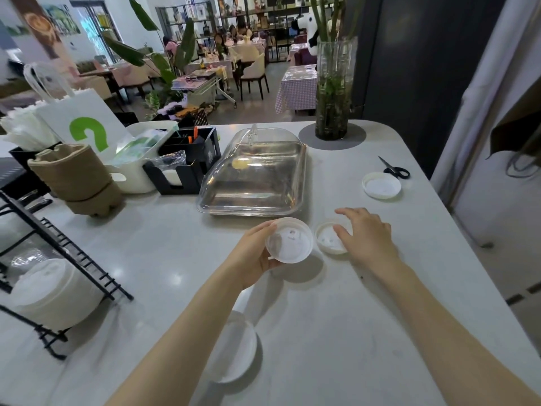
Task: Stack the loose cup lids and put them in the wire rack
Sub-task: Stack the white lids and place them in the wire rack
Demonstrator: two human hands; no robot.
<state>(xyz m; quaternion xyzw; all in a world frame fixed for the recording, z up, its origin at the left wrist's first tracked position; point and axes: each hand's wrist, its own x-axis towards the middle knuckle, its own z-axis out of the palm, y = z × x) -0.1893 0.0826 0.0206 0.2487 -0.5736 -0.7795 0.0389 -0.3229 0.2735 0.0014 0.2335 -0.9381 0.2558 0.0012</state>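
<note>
The left hand point(255, 253) is clamped on a round white plastic cup lid point(289, 240), held up off the pale grey counter point(164, 259). At its 3 o'clock, the right hand point(366, 237), fingers spread, rests on a smaller white lid point(328, 238) lying flat. Another white lid point(381, 185) lies at 1 o'clock, beside black scissors point(395, 169). One more lid point(234, 347) sits at 6 o'clock. The black wire rack point(58, 250), holding stacked lids point(49, 291), stands at 9 o'clock.

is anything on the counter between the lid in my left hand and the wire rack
Nothing visible does. The white plastic lid held in the left hand has bare grey counter between it and the black wire rack at the left edge; another white lid lies nearer, off that line.
</note>
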